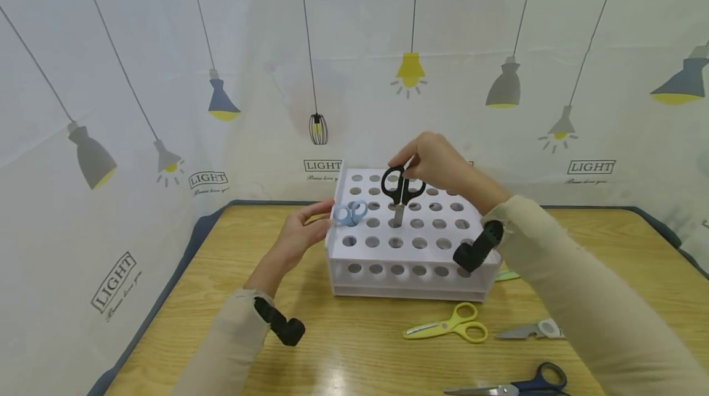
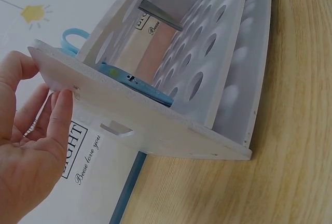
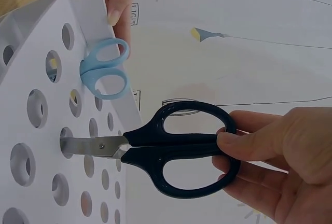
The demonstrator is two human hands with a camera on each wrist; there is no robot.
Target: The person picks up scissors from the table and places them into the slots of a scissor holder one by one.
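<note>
A white rack (image 1: 412, 254) with rows of round holes stands in the middle of the wooden table. My right hand (image 1: 411, 165) pinches the handles of black scissors (image 1: 402, 189) held upright, blades down in a hole near the rack's middle; the right wrist view shows the black scissors (image 3: 176, 149) with their blade tip inside the hole. Light blue scissors (image 1: 350, 214) stand in a hole at the rack's left edge. My left hand (image 1: 323, 218) rests its straight fingertips against the rack's left side panel (image 2: 135, 123), with the fingers (image 2: 59, 115) on its edge.
Yellow scissors (image 1: 448, 327), grey-white scissors (image 1: 528, 330) and blue-handled scissors (image 1: 515, 385) lie on the table in front of the rack. A green item (image 1: 506, 275) peeks out behind the rack's right corner. A lamp-print curtain closes off the back and sides.
</note>
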